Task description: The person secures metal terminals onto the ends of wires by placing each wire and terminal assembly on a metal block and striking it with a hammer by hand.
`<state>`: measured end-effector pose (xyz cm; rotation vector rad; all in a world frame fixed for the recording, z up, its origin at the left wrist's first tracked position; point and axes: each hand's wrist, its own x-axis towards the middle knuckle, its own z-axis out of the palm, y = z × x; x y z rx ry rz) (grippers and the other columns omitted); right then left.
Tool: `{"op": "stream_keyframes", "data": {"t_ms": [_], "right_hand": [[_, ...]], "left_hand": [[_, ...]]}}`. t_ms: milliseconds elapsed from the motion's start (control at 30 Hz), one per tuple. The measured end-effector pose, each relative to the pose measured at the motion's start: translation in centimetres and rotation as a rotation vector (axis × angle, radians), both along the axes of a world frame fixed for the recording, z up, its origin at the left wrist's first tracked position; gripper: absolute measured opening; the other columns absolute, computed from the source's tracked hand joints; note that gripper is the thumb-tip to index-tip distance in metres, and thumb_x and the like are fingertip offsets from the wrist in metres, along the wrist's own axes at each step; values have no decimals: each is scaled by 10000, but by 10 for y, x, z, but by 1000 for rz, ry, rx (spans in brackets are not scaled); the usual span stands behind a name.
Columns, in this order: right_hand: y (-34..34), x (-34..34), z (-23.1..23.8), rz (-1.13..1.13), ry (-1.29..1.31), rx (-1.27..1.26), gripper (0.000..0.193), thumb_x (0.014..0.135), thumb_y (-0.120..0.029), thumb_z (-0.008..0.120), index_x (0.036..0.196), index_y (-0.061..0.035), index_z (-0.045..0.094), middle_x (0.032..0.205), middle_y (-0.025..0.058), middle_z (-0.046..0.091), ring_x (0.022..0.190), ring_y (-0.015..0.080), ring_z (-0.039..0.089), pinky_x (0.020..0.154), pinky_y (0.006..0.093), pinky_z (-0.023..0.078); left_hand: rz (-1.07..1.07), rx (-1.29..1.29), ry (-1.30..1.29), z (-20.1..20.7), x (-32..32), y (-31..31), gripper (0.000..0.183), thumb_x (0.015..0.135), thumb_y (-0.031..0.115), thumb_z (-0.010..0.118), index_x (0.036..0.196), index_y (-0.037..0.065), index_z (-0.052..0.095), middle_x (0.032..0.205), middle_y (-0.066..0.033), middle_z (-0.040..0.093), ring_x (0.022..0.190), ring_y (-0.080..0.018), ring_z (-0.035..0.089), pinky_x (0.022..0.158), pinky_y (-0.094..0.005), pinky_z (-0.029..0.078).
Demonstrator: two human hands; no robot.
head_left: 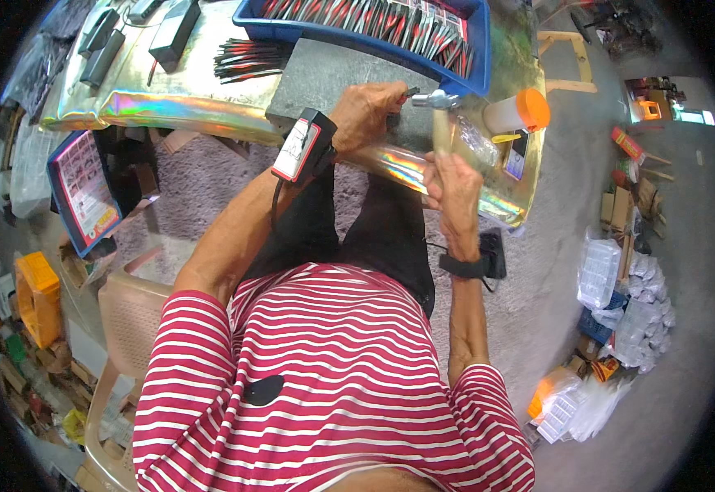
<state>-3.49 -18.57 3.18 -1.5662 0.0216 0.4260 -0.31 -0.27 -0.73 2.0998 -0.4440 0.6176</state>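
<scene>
My right hand (453,184) is closed around the pale wooden handle of a hammer (441,123), its metal head up by the fingers of my left hand. Over a grey block (333,70) on the bench, my left hand (367,111) is closed in a pinch. A small dark tip pokes out of that pinch beside the hammer head; what it belongs to is hidden by my fingers. To the left of the block lies a bundle of slim black and red pieces (247,61). Behind it, a blue crate (476,78) holds many similar pieces in rows.
At the bench's right end stand a clear jar with an orange lid (531,109) and a phone (516,157). Dark boxes (175,34) sit at the far left. A plastic chair (128,316) is beside me; plastic bags (644,303) are heaped on the floor at right.
</scene>
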Motion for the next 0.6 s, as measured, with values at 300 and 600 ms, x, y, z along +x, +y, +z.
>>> {"op": "stream_keyframes", "data": {"t_ms": [300,600], "right_hand": [[-6,-12,105,51,-866,-606,188,855,-169,469,894,11,509,600,29,465,545,97,450,485,223,354],[-8,1,57,235,-1134,-1042,210,809,-139,498,962,6,496,594,167,497,505,271,528,426,338,376]], "left_hand": [[10,5,40,1,0,-1,149,680,-53,475,799,18,419,706,-161,517,683,-347,542,559,-372,439],[-1,9,19,-2,3,-2,160,679,-46,480,814,23,428,713,-159,518,677,-328,550,565,-369,443]]}}
